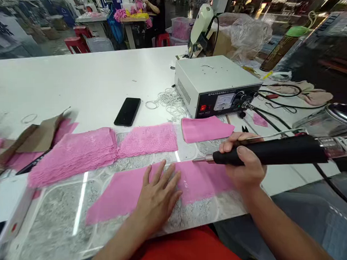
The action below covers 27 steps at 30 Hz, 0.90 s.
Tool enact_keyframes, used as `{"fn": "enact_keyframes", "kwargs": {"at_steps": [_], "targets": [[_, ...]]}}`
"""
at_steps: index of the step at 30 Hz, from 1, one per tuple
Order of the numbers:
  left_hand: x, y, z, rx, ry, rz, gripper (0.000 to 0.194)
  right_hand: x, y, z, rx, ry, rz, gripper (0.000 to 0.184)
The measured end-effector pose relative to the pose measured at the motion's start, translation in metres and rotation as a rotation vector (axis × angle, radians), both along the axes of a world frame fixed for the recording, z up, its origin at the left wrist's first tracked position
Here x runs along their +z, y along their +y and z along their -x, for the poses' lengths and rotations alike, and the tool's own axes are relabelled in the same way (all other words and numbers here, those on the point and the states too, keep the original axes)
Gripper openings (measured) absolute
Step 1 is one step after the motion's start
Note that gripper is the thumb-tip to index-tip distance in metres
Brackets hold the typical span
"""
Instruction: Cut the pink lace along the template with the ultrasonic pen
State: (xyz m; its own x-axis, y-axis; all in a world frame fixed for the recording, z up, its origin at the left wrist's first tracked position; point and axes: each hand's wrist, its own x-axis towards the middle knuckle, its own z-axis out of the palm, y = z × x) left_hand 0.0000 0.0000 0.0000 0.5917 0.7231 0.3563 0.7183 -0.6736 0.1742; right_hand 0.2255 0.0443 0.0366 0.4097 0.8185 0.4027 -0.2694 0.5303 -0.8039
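Note:
My left hand (pixel 158 195) lies flat with fingers spread on a pink cloth strip (pixel 119 196) that rests on a glass plate (pixel 59 210) at the table's front. My right hand (pixel 244 161) is wrapped round a black handheld tool (pixel 276 151), held level, its metal tip (pixel 201 159) touching or just above the pink strip right of my left fingers. A cable runs from the tool toward a grey control box (pixel 214 83) behind.
Stacks of pink lace cloth (pixel 74 152) (pixel 148 140) and a folded pink piece (pixel 204 129) lie behind the strip. A black phone (pixel 127 111), a heap of white loops (pixel 169 101) and brown cardboard (pixel 39 136) lie on the white table. A person works at a far table.

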Motion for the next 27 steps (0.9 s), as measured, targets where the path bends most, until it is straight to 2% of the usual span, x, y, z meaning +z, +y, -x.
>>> {"fn": "enact_keyframes", "kwargs": {"at_steps": [12,20,27], "targets": [[0.0,0.004,0.0,0.0,0.008,-0.003,0.035,0.005,0.0,0.001,-0.023,-0.015,0.001,0.011],[-0.002,0.006,0.0,-0.009,-0.008,-0.026,0.035,0.012,-0.001,-0.03,-0.23,0.051,0.018,0.011],[-0.001,0.006,-0.001,-0.009,-0.008,-0.03,0.035,0.006,-0.003,-0.026,-0.172,0.024,0.015,0.012]]}}
